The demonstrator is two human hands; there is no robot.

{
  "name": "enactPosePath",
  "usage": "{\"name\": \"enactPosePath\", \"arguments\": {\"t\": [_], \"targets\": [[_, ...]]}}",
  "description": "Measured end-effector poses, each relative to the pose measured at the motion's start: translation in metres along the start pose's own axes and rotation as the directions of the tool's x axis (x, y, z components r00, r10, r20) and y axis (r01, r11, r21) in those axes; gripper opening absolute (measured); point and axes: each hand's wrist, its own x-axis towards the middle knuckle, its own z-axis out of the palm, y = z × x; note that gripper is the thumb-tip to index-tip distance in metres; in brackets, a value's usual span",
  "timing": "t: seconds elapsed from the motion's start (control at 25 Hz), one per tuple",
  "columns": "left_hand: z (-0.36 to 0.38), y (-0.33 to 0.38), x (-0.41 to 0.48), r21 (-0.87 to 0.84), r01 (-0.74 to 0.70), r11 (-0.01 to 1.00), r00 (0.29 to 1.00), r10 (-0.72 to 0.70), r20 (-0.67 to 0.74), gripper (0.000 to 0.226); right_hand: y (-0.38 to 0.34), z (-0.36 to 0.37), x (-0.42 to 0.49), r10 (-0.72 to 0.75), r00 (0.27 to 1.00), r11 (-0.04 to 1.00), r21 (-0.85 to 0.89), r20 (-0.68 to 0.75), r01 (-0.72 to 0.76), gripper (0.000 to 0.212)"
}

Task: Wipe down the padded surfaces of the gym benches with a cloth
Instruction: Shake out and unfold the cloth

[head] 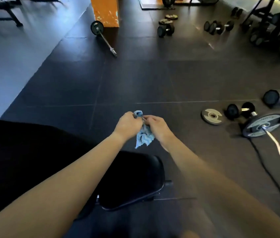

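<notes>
A light blue cloth (pixel 143 136) hangs bunched between my two hands, out in front of me above the floor. My left hand (pixel 129 125) grips its upper end, where a small fold sticks up past the fingers. My right hand (pixel 156 126) pinches the cloth right beside the left one. Below my arms lies the black padded bench (pixel 132 179), its rounded seat end pointing toward the middle of the floor, with the wider back pad stretching off to the left. The cloth is held above the bench end, not touching the pad.
Dark rubber floor tiles (pixel 135 79) spread ahead. A weight plate (pixel 212 116), dumbbells (pixel 240 109) and a loaded curl bar (pixel 263 126) lie at the right. A barbell (pixel 104 37) leans by an orange pillar (pixel 105 11). More dumbbells (pixel 219 27) and a rack (pixel 273 30) stand far right.
</notes>
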Motion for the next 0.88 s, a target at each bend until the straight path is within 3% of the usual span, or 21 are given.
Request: {"name": "enactPosePath", "arguments": {"t": [0.12, 0.24, 0.32, 0.44, 0.52, 0.64, 0.72, 0.88], "targets": [[0.009, 0.103, -0.019, 0.073, -0.024, 0.997, 0.982, 0.010, 0.191, 0.012, -0.052, -0.081, -0.049, 0.003, 0.998, 0.996, -0.087, -0.059, -0.008, 0.025], [0.040, 0.225, -0.055, 0.236, -0.159, 0.959, 0.893, 0.038, 0.449, 0.017, -0.093, -0.181, -0.107, 0.012, 0.984, 0.965, -0.255, -0.175, -0.057, 0.010], [0.077, 0.313, -0.092, 0.355, -0.324, 0.877, 0.809, 0.062, 0.584, 0.017, -0.116, -0.259, -0.157, 0.057, 0.960, 0.936, -0.320, -0.274, -0.147, 0.019], [0.155, 0.420, -0.152, 0.464, -0.574, 0.675, 0.700, 0.110, 0.706, 0.023, -0.126, -0.364, -0.241, 0.049, 0.899, 0.921, -0.329, -0.436, -0.209, 0.029], [0.205, 0.474, -0.186, 0.462, -0.678, 0.571, 0.652, 0.179, 0.736, 0.034, -0.120, -0.425, -0.291, 0.020, 0.833, 0.911, -0.333, -0.553, -0.243, 0.038], [0.284, 0.555, -0.259, 0.363, -0.774, 0.518, 0.558, 0.290, 0.777, 0.046, -0.114, -0.519, -0.387, 0.036, 0.686, 0.902, -0.272, -0.727, -0.336, 0.015], [0.332, 0.597, -0.308, 0.251, -0.826, 0.504, 0.473, 0.381, 0.794, 0.048, -0.105, -0.572, -0.443, 0.039, 0.572, 0.894, -0.228, -0.819, -0.386, 0.013], [0.425, 0.641, -0.386, 0.052, -0.933, 0.355, 0.235, 0.495, 0.837, 0.032, -0.084, -0.634, -0.538, 0.067, 0.371, 0.888, -0.114, -0.926, -0.445, 0.020]]}}
